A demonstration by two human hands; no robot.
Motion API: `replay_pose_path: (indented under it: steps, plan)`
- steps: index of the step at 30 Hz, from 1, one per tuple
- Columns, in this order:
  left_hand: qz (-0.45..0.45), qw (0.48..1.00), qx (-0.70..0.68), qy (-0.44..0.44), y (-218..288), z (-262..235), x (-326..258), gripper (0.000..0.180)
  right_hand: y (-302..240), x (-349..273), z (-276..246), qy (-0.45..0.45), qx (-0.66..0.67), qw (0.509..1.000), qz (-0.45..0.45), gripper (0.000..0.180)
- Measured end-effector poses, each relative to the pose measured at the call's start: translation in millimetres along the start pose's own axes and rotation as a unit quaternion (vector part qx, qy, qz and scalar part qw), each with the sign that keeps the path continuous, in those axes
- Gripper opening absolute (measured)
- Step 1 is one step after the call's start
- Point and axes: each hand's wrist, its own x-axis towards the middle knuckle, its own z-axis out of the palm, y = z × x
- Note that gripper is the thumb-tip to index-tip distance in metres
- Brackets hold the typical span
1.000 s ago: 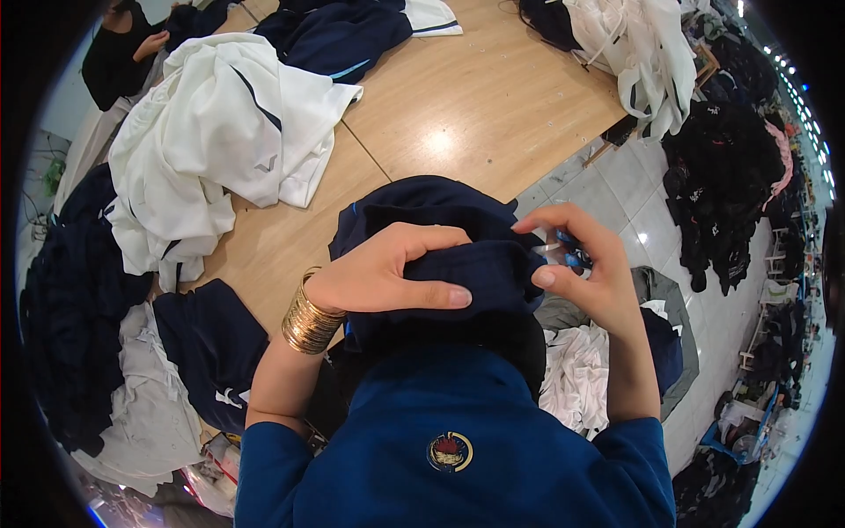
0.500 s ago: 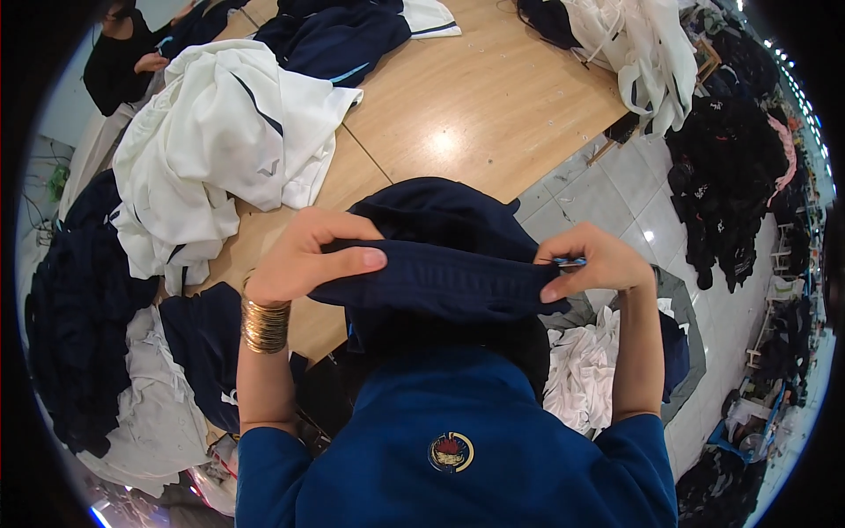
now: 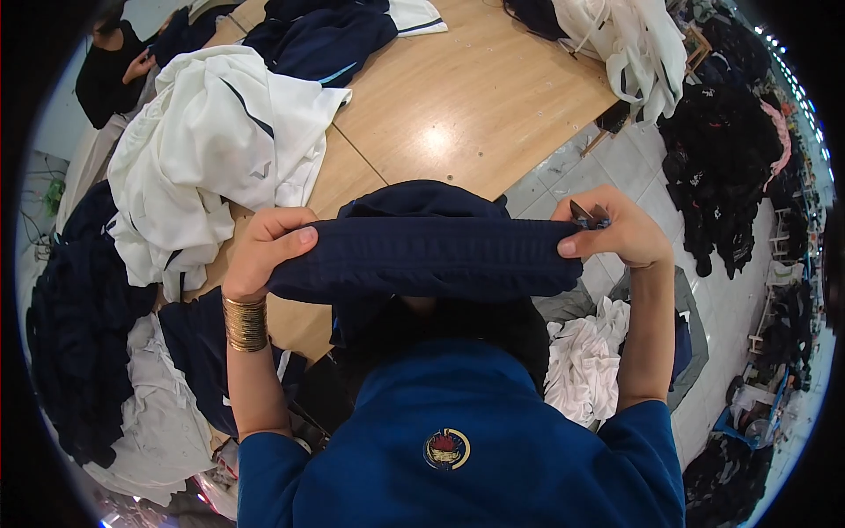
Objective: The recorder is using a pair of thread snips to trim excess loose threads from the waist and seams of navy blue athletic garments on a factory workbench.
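Note:
A navy garment (image 3: 422,198) is held up in front of my chest, its wide stitched waistband (image 3: 431,255) pulled straight between my two hands. My left hand (image 3: 268,251), with a stack of gold bangles at the wrist, pinches the band's left end between thumb and fingers. At the right end, my right hand (image 3: 629,229) grips the band with the thumb on the near side. Small dark thread snips (image 3: 590,216) stick out from that same hand, their handles hidden in the palm. The garment's lower part hangs out of sight behind the band.
A heap of white garments (image 3: 194,150) lies left on the wooden table (image 3: 458,114), with navy garments (image 3: 321,40) beyond. Pale clothes (image 3: 629,44) hang over the far right edge. A grey-rimmed container holds white cloth (image 3: 585,361) at right. Another person (image 3: 110,66) handles dark fabric far left.
Both hands have moved apart, drawing the waistband longer and straighter. My right hand has risen, and the snips' blades now show more clearly above the band.

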Motion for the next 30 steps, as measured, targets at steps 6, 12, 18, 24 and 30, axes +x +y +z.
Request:
replay_pose_path:
  steps: [6, 12, 18, 24, 30]
  plan:
    - [-0.053, 0.998, 0.015, 0.021, -1.3, 13.0, 6.4, 0.022, -3.9, 4.6, 9.7, 0.062, 0.009, 0.998, 0.009, 0.014]
    - [0.231, 0.937, 0.262, -0.011, 29.0, 94.9, 38.9, 0.042, -45.9, 30.1, 45.2, 0.004, -0.051, 0.992, -0.115, 0.018]
    - [0.099, 0.994, 0.051, -0.013, 72.5, 70.5, 28.5, 0.019, -87.0, 19.7, 28.5, 0.001, -0.119, 0.987, -0.105, 0.021]
    - [0.156, 0.986, -0.009, 0.054, 80.2, 18.8, 12.6, 0.016, -101.9, 6.6, 12.5, 0.047, -0.155, 0.979, -0.125, 0.029]
    - [0.165, 0.980, -0.005, 0.113, 80.9, -1.8, -3.8, 0.017, -103.5, -3.4, -2.6, 0.100, -0.125, 0.982, -0.099, 0.029]
